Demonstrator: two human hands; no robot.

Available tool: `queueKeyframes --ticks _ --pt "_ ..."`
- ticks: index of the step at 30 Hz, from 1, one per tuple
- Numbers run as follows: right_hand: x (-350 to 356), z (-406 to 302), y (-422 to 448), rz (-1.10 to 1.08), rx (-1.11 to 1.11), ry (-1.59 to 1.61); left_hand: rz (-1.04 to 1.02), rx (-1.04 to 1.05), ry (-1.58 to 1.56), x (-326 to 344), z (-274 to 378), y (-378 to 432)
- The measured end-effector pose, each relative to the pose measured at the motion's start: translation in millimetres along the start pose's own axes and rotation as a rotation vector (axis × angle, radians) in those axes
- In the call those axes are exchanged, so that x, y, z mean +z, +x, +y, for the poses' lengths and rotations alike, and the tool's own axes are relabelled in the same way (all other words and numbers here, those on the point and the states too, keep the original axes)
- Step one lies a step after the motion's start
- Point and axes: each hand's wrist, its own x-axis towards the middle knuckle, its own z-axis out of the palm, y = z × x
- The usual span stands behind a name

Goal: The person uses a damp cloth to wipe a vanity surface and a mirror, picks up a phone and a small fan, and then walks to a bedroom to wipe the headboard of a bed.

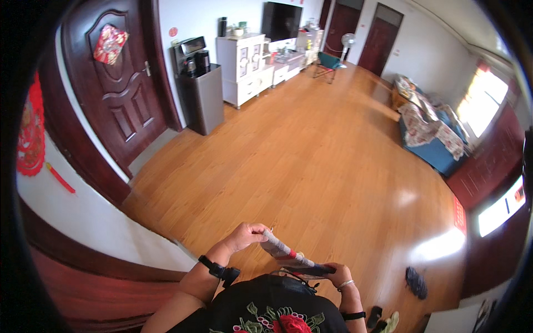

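Note:
A striped knitted cloth in grey, red and dark bands is stretched in front of my body at waist height. My left hand pinches its upper left end between thumb and fingers. At the other end, my right hand grips the dark part. Thin dark cords hang just behind the cloth, near my black embroidered top. The lower side of the cloth is partly hidden from view.
A wooden door and a grey cabinet with a water dispenser stand at the left. White cabinets line the wall. A covered blue sofa is at the right. Shoes and a dark item lie on the wood floor.

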Motion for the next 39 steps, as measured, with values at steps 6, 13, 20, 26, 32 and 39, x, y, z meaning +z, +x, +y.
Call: queueKeyframes --ticks 6,13,20,26,32,39 --pt "-24.2 -16.8 147.0 -0.013 -0.104 -0.246 0.239 -0.106 -0.030 -40.4 -18.2 54.0" --pt "-66.0 -44.0 286.5 -0.384 -0.201 0.379 0.553 -0.140 -0.144 -74.4 -6.9 113.6" --pt "-82.0 -140.5 365.5 -0.422 -0.222 0.649 0.538 -0.119 -0.010 -121.7 3.4 167.3" --pt "-79.7 -202.3 429.2 -0.430 -0.238 0.570 0.116 -0.326 0.492 -190.1 11.5 231.6" --pt "-74.0 -240.5 509.7 -0.418 -0.389 0.354 -0.035 -0.295 0.618 -248.9 -16.3 282.5" --pt "-44.9 -300.1 573.6 -0.615 -0.323 0.330 0.381 -0.163 0.413 -294.9 -4.5 266.0"
